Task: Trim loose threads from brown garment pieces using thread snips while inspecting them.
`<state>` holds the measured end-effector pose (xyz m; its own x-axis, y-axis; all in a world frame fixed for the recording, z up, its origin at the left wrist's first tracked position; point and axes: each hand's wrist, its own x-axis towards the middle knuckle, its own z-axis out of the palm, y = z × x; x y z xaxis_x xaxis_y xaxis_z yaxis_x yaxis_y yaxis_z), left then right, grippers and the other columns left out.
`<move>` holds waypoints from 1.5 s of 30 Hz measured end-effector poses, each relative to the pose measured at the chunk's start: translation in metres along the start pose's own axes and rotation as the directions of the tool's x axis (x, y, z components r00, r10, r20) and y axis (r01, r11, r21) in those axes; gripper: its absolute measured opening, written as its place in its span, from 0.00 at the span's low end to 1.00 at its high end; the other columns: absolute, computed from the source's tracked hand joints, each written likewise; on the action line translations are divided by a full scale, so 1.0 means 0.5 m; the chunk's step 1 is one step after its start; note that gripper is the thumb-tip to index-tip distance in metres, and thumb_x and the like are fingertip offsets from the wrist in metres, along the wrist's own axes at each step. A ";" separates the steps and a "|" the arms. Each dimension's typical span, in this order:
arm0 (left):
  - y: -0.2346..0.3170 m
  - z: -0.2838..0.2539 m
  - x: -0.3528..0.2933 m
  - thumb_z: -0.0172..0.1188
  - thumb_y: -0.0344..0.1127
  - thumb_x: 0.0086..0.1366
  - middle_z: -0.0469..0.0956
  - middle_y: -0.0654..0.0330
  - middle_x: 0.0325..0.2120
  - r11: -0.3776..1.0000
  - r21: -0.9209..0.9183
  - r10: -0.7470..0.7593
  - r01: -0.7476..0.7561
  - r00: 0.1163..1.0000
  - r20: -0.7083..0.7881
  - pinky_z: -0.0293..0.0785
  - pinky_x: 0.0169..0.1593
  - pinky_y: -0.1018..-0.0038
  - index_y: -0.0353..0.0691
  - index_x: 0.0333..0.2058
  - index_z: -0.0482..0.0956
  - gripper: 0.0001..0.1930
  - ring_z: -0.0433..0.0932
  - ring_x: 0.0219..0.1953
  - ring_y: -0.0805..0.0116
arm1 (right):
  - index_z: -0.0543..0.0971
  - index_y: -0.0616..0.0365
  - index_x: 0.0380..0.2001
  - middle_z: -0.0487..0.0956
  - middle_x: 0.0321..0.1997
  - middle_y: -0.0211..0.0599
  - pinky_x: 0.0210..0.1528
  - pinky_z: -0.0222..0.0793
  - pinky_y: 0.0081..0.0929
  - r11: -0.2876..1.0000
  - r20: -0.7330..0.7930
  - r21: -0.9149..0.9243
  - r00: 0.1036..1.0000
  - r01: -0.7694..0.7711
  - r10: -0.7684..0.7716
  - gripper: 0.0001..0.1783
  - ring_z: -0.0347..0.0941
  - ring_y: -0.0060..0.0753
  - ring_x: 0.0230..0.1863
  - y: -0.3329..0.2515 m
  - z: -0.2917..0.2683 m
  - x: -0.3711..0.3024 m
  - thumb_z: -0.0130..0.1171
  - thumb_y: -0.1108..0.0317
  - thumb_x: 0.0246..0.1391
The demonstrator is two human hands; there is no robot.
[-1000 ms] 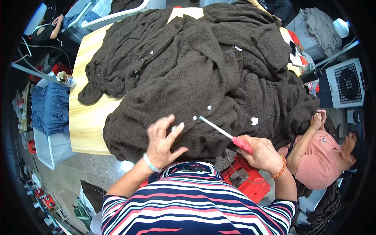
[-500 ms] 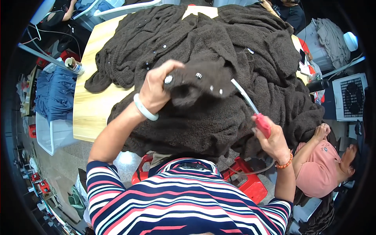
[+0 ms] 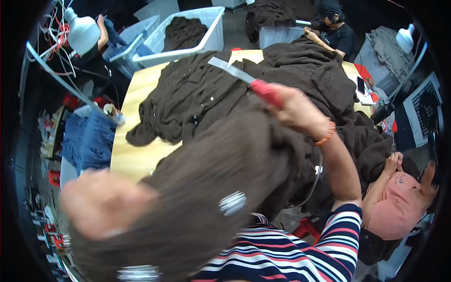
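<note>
A stretch of fuzzy dark brown fabric (image 3: 202, 174) is raised close to me, smeared by motion, with white marks or pieces on it. At its left end my left hand (image 3: 105, 204), blurred, is closed on the cloth. My right hand (image 3: 303, 113) wraps round the red handle of a tool with a long flat metal blade (image 3: 235, 73), which points up and to the left over the table. A thin tube or cord hangs below the right hand. More of the same brown cloth (image 3: 310, 70) lies heaped across the table.
The pale wooden table (image 3: 136, 160) shows at its left edge. White bins (image 3: 213, 35) stand beyond it, and blue cloth (image 3: 87, 141) fills one at the left. A person in pink (image 3: 394, 207) sits at the right; another in black (image 3: 340, 40) works at the far right. Lamps (image 3: 84, 33) hang at both sides.
My left hand has come nearer and to the left, lifting the brown fabric in front of my body. My right hand with the red-handled tool has moved up and left across the heap.
</note>
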<state>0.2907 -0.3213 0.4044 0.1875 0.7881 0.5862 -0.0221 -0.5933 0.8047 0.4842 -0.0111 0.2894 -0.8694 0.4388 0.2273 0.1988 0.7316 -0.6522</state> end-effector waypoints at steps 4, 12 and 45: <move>0.109 -0.026 -0.157 0.50 0.22 0.61 0.64 0.63 0.11 0.987 -0.161 -0.040 -0.017 0.939 -0.342 0.64 0.17 0.73 0.39 0.20 0.66 0.11 0.62 0.11 0.72 | 0.73 0.53 0.51 0.78 0.43 0.50 0.49 0.70 0.42 0.989 0.316 -0.145 0.948 0.029 0.019 0.26 0.74 0.54 0.48 -0.028 0.078 0.040 0.57 0.72 0.43; -0.164 -0.095 -0.597 0.58 0.29 0.58 0.71 0.46 0.53 -0.225 0.238 -0.140 0.945 0.210 -0.968 0.63 0.60 0.63 0.31 0.61 0.62 0.31 0.70 0.55 0.52 | 0.76 0.57 0.39 0.81 0.34 0.50 0.45 0.72 0.46 0.969 0.452 -0.242 0.890 0.054 0.063 0.12 0.77 0.53 0.42 0.025 0.222 0.057 0.58 0.64 0.52; -1.056 -0.413 -0.190 0.55 0.47 0.64 0.54 0.55 0.67 0.250 0.834 -0.459 0.493 0.818 -0.346 0.43 0.69 0.47 0.49 0.62 0.64 0.28 0.47 0.70 0.49 | 0.75 0.54 0.42 0.78 0.26 0.51 0.36 0.71 0.48 0.807 0.331 -0.543 0.824 -0.232 0.460 0.17 0.75 0.58 0.31 0.065 0.182 0.210 0.60 0.58 0.52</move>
<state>0.0818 -0.0489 -0.0567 -0.1765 0.9738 0.1431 0.9055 0.1037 0.4115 0.3585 0.0114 0.2261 -0.7749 0.5252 -0.3517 0.6078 0.7718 -0.1868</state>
